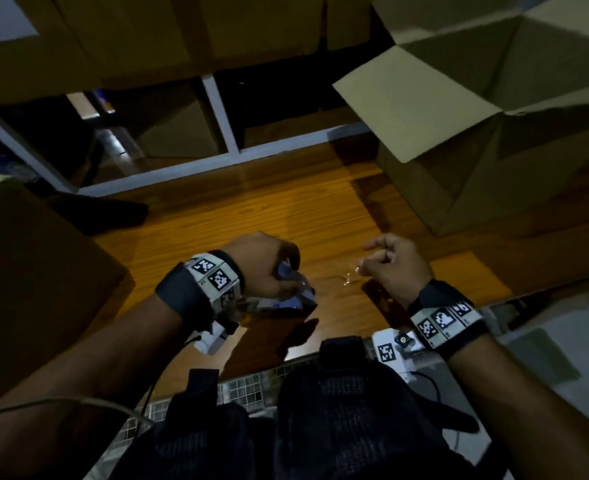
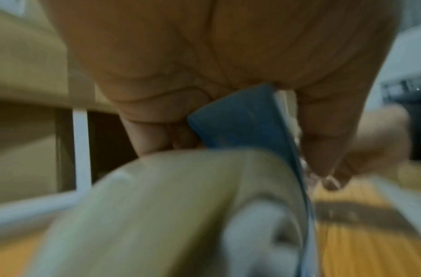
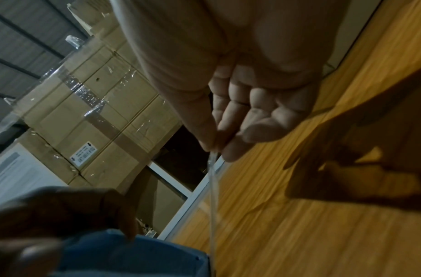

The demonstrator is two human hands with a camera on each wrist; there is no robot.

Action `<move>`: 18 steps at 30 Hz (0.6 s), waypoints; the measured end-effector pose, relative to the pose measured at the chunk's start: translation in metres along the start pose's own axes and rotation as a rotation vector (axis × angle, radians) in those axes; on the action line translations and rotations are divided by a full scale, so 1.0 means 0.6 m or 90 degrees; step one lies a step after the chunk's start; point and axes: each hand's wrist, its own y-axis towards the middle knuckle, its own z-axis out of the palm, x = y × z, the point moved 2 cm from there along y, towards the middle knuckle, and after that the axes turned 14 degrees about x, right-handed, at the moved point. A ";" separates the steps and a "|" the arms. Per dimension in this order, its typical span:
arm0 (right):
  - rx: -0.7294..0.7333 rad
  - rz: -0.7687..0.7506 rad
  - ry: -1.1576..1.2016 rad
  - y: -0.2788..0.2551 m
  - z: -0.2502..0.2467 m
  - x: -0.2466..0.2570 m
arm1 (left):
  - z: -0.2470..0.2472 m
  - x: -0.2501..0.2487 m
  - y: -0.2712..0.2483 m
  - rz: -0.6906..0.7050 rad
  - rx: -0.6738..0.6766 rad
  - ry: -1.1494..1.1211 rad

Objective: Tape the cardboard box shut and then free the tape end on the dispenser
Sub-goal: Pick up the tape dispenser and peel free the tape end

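Over the wooden table [image 1: 286,209] my left hand [image 1: 268,265] grips a blue tape dispenser [image 1: 286,296]; its blue body [image 2: 240,121] and the pale tape roll [image 2: 169,196] fill the blurred left wrist view. My right hand [image 1: 386,261] pinches the clear tape end [image 1: 350,277] between thumb and forefinger. In the right wrist view the stretched tape strip [image 3: 212,187] runs from that pinch down to the dispenser [image 3: 133,256]. An open cardboard box [image 1: 459,109] with raised flaps stands at the back right of the table.
A large cardboard box [image 1: 33,271] sits at the left edge. More taped boxes [image 3: 90,116] are stacked behind a white frame [image 1: 216,116] beyond the table. A dark bag or garment [image 1: 320,417] lies below my arms.
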 end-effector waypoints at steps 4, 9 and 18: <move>-0.016 -0.038 0.023 -0.010 0.008 0.008 | -0.036 0.000 0.006 0.038 0.059 -0.150; -0.045 -0.073 0.028 -0.025 0.021 0.018 | -0.095 0.015 0.020 0.071 0.023 -0.114; -0.181 -0.086 0.018 -0.036 0.062 0.030 | -0.154 0.014 0.110 0.273 0.151 0.063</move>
